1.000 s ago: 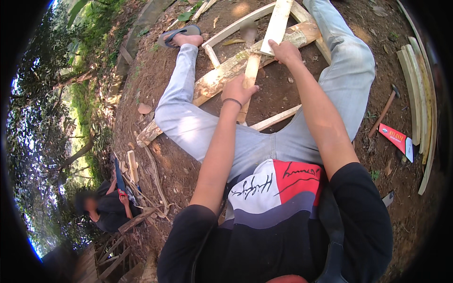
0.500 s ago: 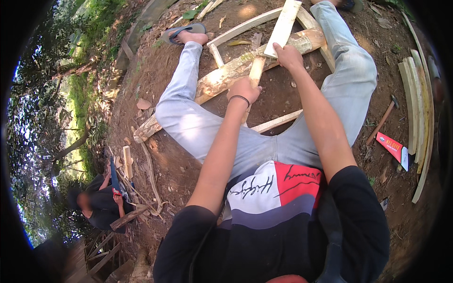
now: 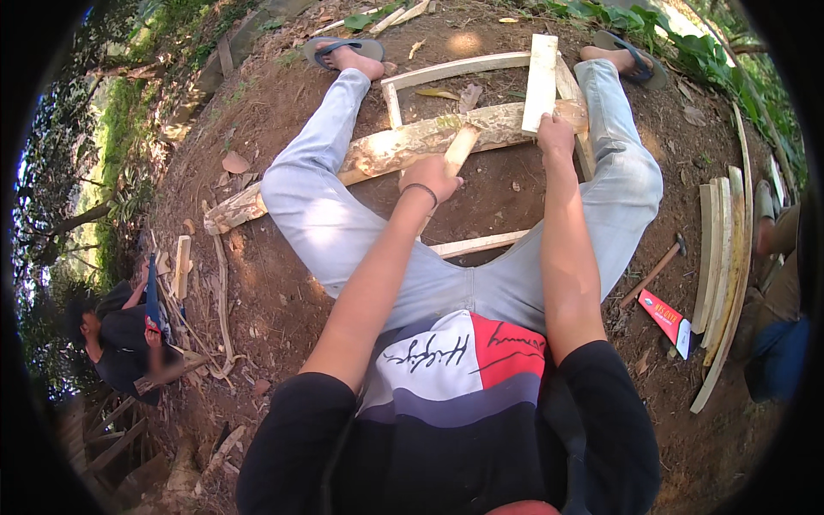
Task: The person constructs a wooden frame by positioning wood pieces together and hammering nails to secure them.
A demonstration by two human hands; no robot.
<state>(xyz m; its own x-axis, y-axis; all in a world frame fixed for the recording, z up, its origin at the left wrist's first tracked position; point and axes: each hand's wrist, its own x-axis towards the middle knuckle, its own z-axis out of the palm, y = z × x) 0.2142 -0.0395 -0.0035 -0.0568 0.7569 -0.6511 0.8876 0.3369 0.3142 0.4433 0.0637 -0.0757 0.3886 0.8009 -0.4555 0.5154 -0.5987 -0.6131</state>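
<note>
L hand [image 3: 432, 178] grips narrow tan strip [image 3: 462, 148], R hand [image 3: 556, 137] grips flat, pale rect. brd [image 3: 541, 81]

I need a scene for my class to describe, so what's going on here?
A person's left hand grips a wooden strip, while the right hand holds a flat, pale board by its near end. Both pieces overlap a log in this view; whether they touch it is unclear. A hammer and long planks lie on the right.

My feed, a head-worn fisheye, looks down at close range past the colour-block T-shirt [image 3: 446, 455] onto dirt ground [image 3: 275, 326].
</note>
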